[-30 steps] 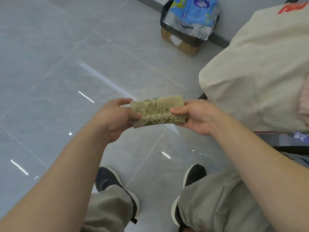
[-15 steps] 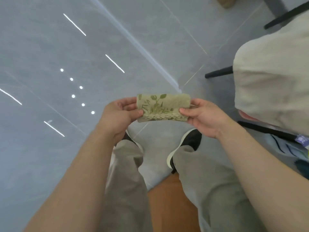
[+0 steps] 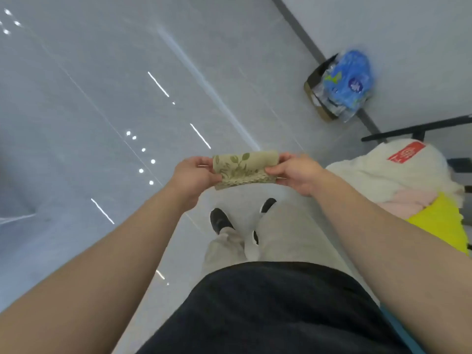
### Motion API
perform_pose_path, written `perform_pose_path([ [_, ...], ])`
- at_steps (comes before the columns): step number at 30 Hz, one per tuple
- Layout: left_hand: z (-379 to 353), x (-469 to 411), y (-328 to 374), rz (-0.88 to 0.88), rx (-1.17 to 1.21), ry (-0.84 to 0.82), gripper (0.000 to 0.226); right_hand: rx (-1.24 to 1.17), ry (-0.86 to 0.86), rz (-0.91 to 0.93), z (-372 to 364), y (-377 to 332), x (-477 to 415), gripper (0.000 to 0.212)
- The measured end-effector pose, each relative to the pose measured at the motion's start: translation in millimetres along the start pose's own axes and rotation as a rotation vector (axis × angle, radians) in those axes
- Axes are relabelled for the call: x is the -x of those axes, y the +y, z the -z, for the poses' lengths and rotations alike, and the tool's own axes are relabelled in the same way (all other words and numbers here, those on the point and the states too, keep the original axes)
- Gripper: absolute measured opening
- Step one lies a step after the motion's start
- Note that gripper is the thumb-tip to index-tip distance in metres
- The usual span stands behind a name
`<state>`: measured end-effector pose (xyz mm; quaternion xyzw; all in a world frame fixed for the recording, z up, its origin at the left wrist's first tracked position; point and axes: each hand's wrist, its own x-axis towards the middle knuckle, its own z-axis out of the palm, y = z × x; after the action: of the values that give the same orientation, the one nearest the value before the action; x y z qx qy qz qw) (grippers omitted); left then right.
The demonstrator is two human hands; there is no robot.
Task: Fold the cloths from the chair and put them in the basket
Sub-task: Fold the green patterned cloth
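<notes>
Well, from the head camera, a small folded cloth [image 3: 245, 168] is held up in the air over the shiny gray floor [image 3: 102, 98]. It is tan with green leaves on it, and its bottom edge is wavy. The left hand [image 3: 192, 178] pinches the left end of the folded cloth, with the thumb on the front and the fingers curled behind. The right hand [image 3: 298, 175] pinches the right end the same way, so the folded cloth sits flat and level between the two hands. Below the folded cloth you can see two black shoes [image 3: 219, 221] with white soles, standing on the floor, and light trousers [image 3: 281, 233] above them. To the right of the folded cloth is a pile of cloths [image 3: 383, 175]. A fluffy white cloth [image 3: 370, 169] with a red label [image 3: 406, 154] lies on top, a pink cloth [image 3: 406, 200] peeks out under it, and a yellow cloth [image 3: 439, 223] lies at the near side. What the pile rests on is hidden. A black bar [image 3: 413, 129] shows just past the pile. Up and to the right of the folded cloth, well apart from it, a brown box [image 3: 315, 98] stands against the wall [image 3: 383, 34] with a blue bag [image 3: 350, 83] in it.
</notes>
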<state>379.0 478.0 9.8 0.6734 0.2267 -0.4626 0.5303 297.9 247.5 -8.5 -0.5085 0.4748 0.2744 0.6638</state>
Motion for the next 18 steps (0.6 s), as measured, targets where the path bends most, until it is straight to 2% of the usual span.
perform_pose_path([
  [3, 20, 4, 64, -0.158, -0.151, 0.014, 0.033, 0.171, 0.051, 0.101, -17, -72, 10, 0.021],
  [7, 34, -20, 162, -0.336, -0.262, 0.036, 0.031, 0.117, -0.031, 0.176, -21, -169, -20, 0.02],
  [14, 59, -108, 365, -0.421, -0.393, 0.141, 0.028, 0.16, -0.092, 0.21, -43, -385, -95, 0.021],
  [18, 72, -148, 491, -0.462, -0.373, 0.15, 0.027, 0.066, -0.121, 0.212, -63, -525, -118, 0.027],
])
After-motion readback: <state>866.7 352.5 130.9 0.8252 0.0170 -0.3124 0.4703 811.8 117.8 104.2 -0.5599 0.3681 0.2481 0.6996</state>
